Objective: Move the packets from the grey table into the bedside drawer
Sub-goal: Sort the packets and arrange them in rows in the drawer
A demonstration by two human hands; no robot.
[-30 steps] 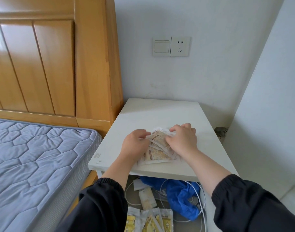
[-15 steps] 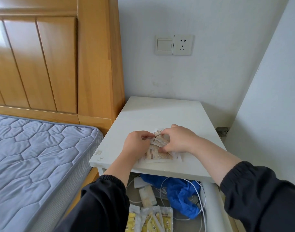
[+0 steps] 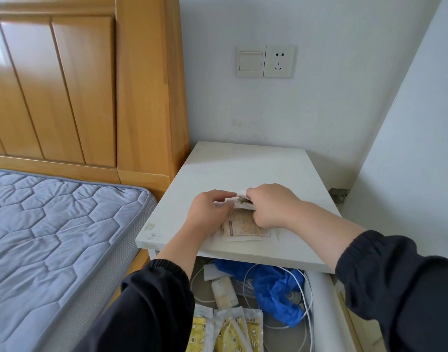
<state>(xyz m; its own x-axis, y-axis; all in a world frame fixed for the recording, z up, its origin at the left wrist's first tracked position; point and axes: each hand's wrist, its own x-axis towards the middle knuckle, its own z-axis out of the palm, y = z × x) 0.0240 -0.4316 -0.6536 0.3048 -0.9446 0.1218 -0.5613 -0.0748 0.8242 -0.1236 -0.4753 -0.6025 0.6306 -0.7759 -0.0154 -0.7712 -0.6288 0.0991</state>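
On table (image 3: 243, 158), flat tan-printed packets (image 3: 244, 226)

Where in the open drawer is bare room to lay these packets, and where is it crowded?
Bare floor shows between the yellow packets, the blue bag and the drawer's right wall, though a white cable crosses it. The back, under the table top, is crowded.
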